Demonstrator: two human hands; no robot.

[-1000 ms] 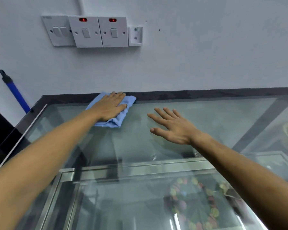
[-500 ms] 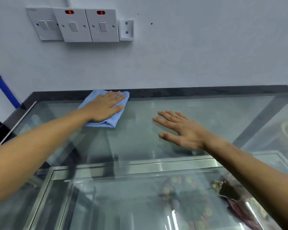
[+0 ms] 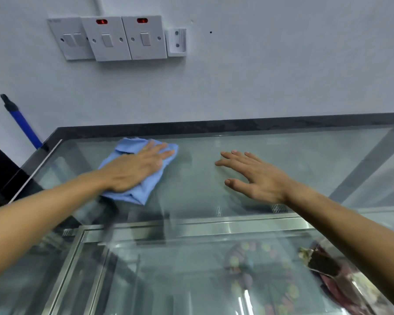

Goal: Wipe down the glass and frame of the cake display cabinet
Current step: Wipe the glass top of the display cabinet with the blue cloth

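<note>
Head view shows us leaning over the cake display cabinet, looking down through its glass top (image 3: 282, 160). Our left hand (image 3: 134, 170) lies flat on a folded blue cloth (image 3: 132, 192), fingers straight and close together, pressing it onto the glass near the far left corner, just short of the dark frame (image 3: 237, 126) that runs along the wall. Our right hand (image 3: 257, 178) is spread, fingers apart and holding nothing; whether it touches the glass or hovers just above it we cannot tell. The cloth's long axis runs roughly along our left forearm, toward the back edge. The unwiped stretch, as we judge it, lies to the cloth's right, between the two hands and beyond, so the left hand is the nearer one to sweep that way. A blue-handled mop (image 3: 23, 123) leans against the wall at left.
</note>
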